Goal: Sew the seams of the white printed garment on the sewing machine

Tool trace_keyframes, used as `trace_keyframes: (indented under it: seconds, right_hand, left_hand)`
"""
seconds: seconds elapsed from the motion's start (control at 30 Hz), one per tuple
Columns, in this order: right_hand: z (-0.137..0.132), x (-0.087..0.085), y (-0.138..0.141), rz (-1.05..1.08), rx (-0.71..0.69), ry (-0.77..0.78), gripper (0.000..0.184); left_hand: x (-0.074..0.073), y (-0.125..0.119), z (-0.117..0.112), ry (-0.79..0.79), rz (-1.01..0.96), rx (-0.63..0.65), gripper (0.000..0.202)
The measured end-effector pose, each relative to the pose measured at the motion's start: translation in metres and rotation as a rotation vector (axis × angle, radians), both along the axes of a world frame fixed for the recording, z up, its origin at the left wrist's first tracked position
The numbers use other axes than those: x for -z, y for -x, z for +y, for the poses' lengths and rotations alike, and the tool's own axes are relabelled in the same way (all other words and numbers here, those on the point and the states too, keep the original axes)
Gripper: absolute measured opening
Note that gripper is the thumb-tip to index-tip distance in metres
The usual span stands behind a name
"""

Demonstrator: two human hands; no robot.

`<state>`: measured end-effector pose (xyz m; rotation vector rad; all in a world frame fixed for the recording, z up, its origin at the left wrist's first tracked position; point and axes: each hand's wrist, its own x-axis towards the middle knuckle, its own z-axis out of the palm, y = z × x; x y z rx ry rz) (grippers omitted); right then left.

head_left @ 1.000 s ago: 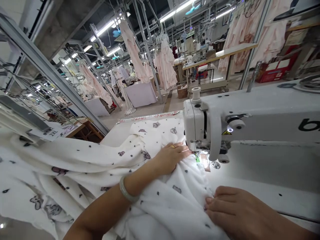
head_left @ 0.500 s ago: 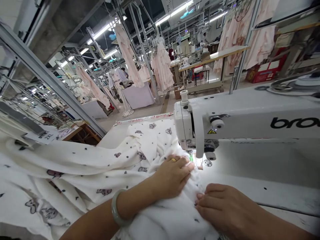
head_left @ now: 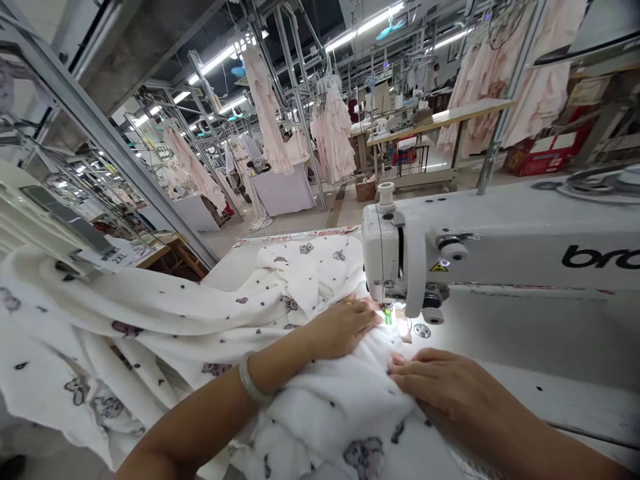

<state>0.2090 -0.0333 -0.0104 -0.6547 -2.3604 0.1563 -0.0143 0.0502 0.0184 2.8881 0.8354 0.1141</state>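
Observation:
White fleecy fabric [head_left: 280,333] printed with small grey-pink animals and dark dots lies in folds over the bed of a white sewing machine [head_left: 480,240]. My left hand [head_left: 345,327] rests on the cloth just left of the presser foot, palm down with its fingers laid along the fabric. Nearer to me, my right hand [head_left: 450,387] pinches the right edge of the same cloth between thumb and fingers; its thumb is partly hidden. A bright green piece [head_left: 388,315] shows at the lit needle area. A pale bangle [head_left: 253,379] circles my left wrist.
At the left, a card marked 2XL [head_left: 117,255] hangs by the draped cloth. A metal post [head_left: 120,153] slants up there. Pale pink garments [head_left: 337,133] hang beyond the machine, near a wooden-edged worktable [head_left: 440,120] and a red box [head_left: 543,155].
The view has shifted, so the machine sits further right. More printed cloth shows bunched in front of my hands. Both hands remain on the fabric, the right one slightly nearer the needle.

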Motion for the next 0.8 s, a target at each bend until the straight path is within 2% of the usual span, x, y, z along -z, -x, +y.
trace_keyframes:
  seconds: [0.07,0.17,0.3,0.4,0.53,0.6,0.67,0.73,0.8]
  right_hand:
    - [0.002,0.000,-0.001,0.005,0.008,-0.004,0.038]
    - [0.003,0.001,-0.002,0.009,0.015,-0.013,0.038]
    - [0.004,0.005,-0.003,-0.002,0.010,0.000,0.039]
    - [0.008,0.006,-0.003,-0.033,0.032,0.033,0.040]
    - [0.019,0.005,-0.002,-0.072,0.066,0.025,0.042]
    - [0.023,0.004,-0.001,-0.071,0.085,0.008,0.043]
    - [0.024,0.004,-0.001,-0.061,0.101,-0.015,0.043]
    - [0.023,0.005,-0.003,-0.045,0.113,-0.042,0.041]
    - [0.022,0.007,-0.007,-0.022,0.130,-0.071,0.036]
  left_hand:
    - [-0.007,-0.002,-0.002,-0.018,0.007,0.010,0.025]
    - [-0.014,-0.005,-0.021,-0.068,-0.023,-0.021,0.022]
    - [-0.005,-0.003,-0.040,-0.061,-0.069,-0.013,0.027]
    - [0.008,-0.001,-0.032,-0.063,-0.111,-0.011,0.030]
    - [0.015,0.000,-0.003,-0.031,-0.114,-0.005,0.030]
    - [0.010,-0.001,0.008,-0.013,-0.103,-0.010,0.029]
    - [0.000,-0.004,0.009,0.004,-0.063,-0.010,0.028]
    - [-0.013,-0.007,-0.002,0.007,-0.014,-0.022,0.025]
    - [-0.023,-0.011,-0.023,0.021,-0.022,-0.075,0.019]
